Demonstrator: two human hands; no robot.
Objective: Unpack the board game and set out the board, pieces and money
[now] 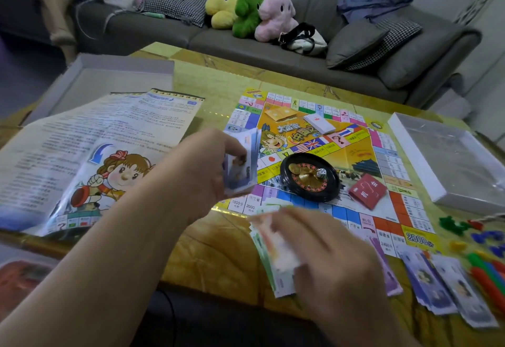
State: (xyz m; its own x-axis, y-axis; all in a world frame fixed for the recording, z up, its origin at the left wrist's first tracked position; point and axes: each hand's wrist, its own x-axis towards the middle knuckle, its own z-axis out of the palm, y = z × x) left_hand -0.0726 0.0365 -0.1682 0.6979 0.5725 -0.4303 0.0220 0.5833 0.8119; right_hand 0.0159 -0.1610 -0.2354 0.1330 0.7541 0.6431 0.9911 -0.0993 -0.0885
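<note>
Left hand grips a purple paper banknote wad at centre frame — right hand pinches the green-and-orange notes just below, nearer the laid-out purple bills.

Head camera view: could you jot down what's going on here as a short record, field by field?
setting: yellow table in front of a grey sofa
board: unfolded flat on the table
on the board: black roulette wheel with a die, red card deck, white card deck
left hand: holds a stack of purple notes
right hand: holds mixed notes, blurred
laid-out money: purple notes in rows at near right
pieces: coloured plastic bits at right edge
instruction sheet: open at left
</note>
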